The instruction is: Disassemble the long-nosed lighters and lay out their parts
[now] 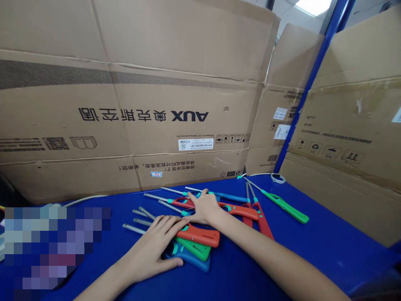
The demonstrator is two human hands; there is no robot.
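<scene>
Long-necked gas lighters with metal tubes lie in loose groups on a blue table. My left hand (158,244) spans a near bunch, fingers curled over the top and thumb on the near side. In that bunch are a red lighter (200,235), a green lighter (197,249) and a blue lighter (196,261). My right hand (205,207) reaches down over the farther bunch, thumb and fingers on either side of a red lighter (181,203). Its palm hides part of that bunch. Beside it lie an orange-red lighter (242,211) and a blue lighter (233,197).
Two red lighters (263,221) point away to the right of my right hand. A green lighter (286,207) lies apart at the right, near a white watch-like band (277,178). Cardboard walls (150,96) stand behind the blue table (238,267). A blurred patch covers the lower left.
</scene>
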